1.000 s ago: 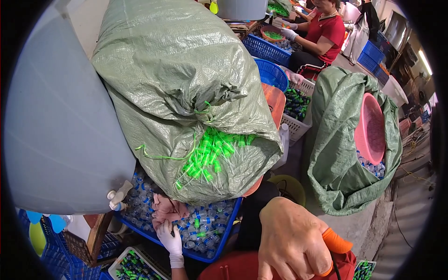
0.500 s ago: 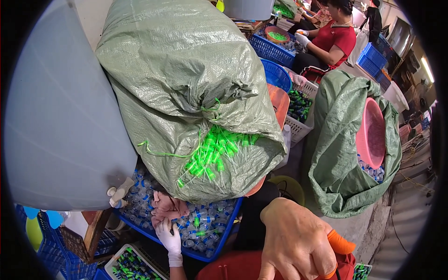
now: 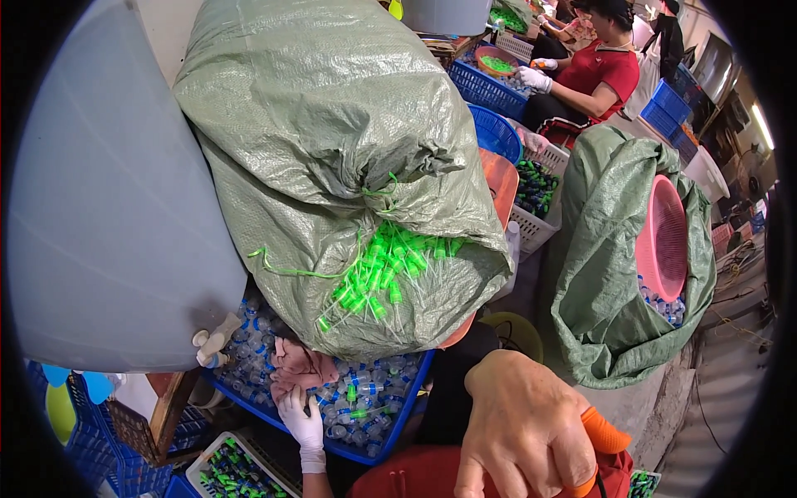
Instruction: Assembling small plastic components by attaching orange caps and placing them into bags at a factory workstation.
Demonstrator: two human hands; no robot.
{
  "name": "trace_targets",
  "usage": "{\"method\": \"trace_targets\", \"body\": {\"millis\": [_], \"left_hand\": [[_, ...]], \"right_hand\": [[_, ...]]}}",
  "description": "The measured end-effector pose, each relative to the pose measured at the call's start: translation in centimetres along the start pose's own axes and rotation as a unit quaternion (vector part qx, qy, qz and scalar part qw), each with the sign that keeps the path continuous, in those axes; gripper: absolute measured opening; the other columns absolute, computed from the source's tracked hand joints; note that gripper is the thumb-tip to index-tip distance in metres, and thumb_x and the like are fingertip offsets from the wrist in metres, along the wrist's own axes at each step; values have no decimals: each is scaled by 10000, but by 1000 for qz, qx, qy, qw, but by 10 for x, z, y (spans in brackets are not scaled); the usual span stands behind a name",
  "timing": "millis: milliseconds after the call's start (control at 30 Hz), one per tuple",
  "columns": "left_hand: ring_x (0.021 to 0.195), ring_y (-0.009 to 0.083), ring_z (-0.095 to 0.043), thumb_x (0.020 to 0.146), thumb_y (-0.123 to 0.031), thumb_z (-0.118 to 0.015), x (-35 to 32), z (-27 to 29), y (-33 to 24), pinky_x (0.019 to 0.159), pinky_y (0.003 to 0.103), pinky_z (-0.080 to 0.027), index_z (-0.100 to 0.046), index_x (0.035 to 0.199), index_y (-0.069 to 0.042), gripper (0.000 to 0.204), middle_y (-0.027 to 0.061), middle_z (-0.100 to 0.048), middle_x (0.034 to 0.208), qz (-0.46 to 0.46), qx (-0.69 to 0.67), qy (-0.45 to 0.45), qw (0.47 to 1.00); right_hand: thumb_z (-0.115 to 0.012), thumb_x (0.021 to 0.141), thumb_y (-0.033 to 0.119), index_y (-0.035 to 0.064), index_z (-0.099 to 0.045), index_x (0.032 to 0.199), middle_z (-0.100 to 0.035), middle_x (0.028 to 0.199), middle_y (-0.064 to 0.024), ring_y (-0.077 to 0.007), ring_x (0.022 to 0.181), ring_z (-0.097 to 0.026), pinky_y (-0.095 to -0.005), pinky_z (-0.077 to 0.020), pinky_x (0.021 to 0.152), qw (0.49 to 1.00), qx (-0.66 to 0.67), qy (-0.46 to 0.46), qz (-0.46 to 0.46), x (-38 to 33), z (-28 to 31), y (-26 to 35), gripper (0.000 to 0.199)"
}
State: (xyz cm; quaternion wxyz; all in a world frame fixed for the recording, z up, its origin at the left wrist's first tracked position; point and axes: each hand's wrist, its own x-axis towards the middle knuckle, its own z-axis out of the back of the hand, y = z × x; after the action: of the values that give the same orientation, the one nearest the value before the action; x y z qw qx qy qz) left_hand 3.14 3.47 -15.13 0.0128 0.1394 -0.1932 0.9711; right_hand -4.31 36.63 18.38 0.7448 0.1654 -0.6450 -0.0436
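Pink cloth [image 3: 300,368], axis unclear, touches bent left hand [image 3: 302,421]; right hand [image 3: 529,421] curled; holds unclear.

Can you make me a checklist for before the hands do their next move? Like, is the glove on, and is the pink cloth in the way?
1. Left hand wearing its white glove: ok, it's on.
2. Right hand wearing an orange finger cover: ok.
3. Right hand not holding anything: cannot tell, its fingertips don't show.
4. Pink cloth off the small bottles: not ok, it lies on them.
5. Bright green pieces tucked out of sight in the big sack: not ok, a pile shows on its flap.
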Motion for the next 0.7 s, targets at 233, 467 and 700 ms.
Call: {"method": "trace_targets", "body": {"millis": [233, 467, 700], "left_hand": [[1073, 352, -531, 809, -206, -676, -3, 9, -2, 975, 463, -389, -620, 1091, -31, 336, 150, -610, 1078, 21, -19, 21, 999], [1027, 316, -547, 813, -218, -687, 17, 7, -7, 945, 427, -412, -624, 1110, -26, 359, 127, -631, 1068, -12, -8, -1, 1000], [1032, 306, -541, 822, -232, -682, 3, 7, 4, 956, 432, -404, -608, 1141, -39, 380, 109, -619, 1064, -25, -21, -38, 999]], "right_hand": [[-502, 981, 422, 57, -546, 762, -572, 730, -53, -224, 593, -513, -465, -434, 853, 999, -11, 0, -33, -3, 7, -3, 428], [-648, 904, 207, -17, -665, 807, -636, 747, -127, -242, 598, -593, -408, -514, 663, 896, -152, -394, -141, -110, -36, -50, 246], [-633, 900, 80, -16, -650, 977, -666, 751, -99, -142, 686, -636, -259, -483, 635, 543, -240, -570, -567, -205, -104, -108, 124]]}}
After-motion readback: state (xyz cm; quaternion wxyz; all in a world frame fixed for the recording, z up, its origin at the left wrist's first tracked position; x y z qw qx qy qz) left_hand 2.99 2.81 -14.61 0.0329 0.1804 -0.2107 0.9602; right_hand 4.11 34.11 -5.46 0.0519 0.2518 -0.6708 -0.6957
